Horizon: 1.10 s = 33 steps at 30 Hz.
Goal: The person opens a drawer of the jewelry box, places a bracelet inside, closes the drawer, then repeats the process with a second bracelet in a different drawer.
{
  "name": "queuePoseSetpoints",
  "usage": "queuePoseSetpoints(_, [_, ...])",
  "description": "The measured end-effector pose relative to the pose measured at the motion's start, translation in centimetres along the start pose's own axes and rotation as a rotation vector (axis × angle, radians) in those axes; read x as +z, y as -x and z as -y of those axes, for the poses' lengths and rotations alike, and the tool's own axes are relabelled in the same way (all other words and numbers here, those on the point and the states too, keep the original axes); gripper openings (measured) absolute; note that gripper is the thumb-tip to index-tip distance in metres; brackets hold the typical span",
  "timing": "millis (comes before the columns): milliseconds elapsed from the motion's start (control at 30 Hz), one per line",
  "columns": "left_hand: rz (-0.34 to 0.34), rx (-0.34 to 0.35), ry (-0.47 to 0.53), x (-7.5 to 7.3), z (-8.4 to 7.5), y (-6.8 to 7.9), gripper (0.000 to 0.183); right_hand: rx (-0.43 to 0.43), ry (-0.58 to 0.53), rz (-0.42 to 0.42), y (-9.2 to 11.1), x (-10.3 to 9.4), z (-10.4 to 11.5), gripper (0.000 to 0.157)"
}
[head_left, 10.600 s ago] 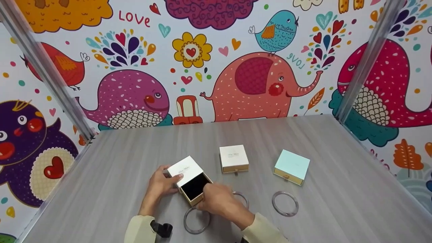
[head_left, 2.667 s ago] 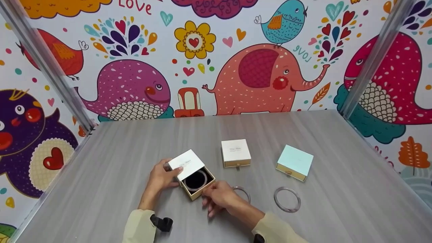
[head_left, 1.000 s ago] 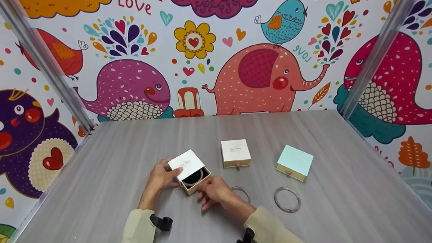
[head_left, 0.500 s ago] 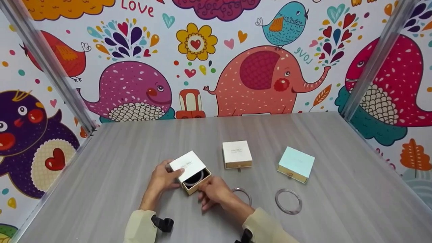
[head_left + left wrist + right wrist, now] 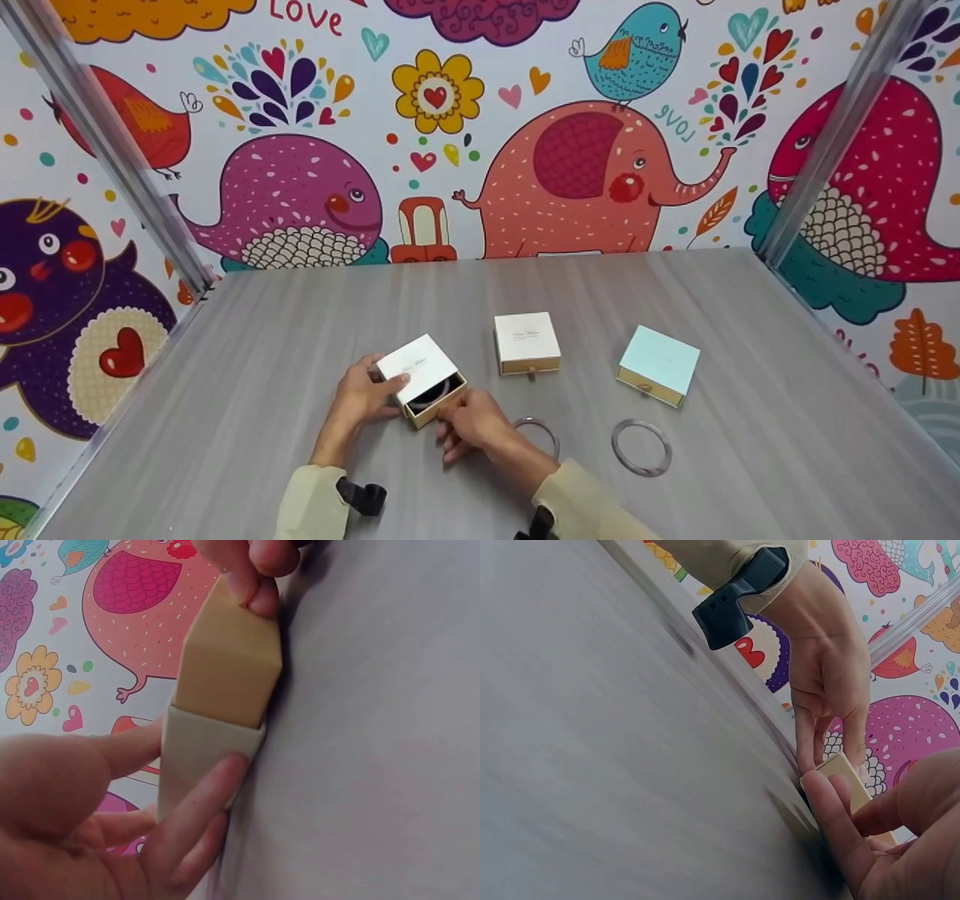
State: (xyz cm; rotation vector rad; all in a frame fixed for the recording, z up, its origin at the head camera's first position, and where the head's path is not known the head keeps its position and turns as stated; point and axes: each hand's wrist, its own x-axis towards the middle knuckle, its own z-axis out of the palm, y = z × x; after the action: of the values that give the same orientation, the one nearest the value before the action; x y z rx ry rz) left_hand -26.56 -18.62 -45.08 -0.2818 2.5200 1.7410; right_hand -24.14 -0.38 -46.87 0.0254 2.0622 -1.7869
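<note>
On the table (image 5: 255, 360), drawer (image 5: 225, 679) juts toward 5 o'clock from its white cover (image 5: 420, 364), slide axis 11-to-5, bangle (image 5: 442, 397) partly visible inside; left hand (image 5: 361, 394), fingers gripping cover from 8 o'clock; right hand (image 5: 474, 421), nearer the drawer front, fingers pinching that end.

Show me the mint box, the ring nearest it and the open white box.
Mint box (image 5: 659, 358): head view, top face.
Nearest ring (image 5: 651, 472): head view, lower rim.
Open white box (image 5: 422, 361): head view, sleeve top.

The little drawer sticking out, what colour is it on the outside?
Golden tan. The drawer shows best in the left wrist view.
</note>
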Motion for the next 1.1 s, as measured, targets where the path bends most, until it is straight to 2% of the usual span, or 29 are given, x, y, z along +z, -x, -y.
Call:
queuePoseSetpoints(300, [0.007,-0.013,-0.019,0.0,0.1,-0.1,0.057,-0.012,-0.018,-0.003,-0.3,0.3,0.0,0.016])
queuePoseSetpoints(1100, [0.003,0.000,0.003,-0.1,0.0,-0.1,0.061,-0.019,0.115,-0.060,-1.1,0.7,0.3,0.027])
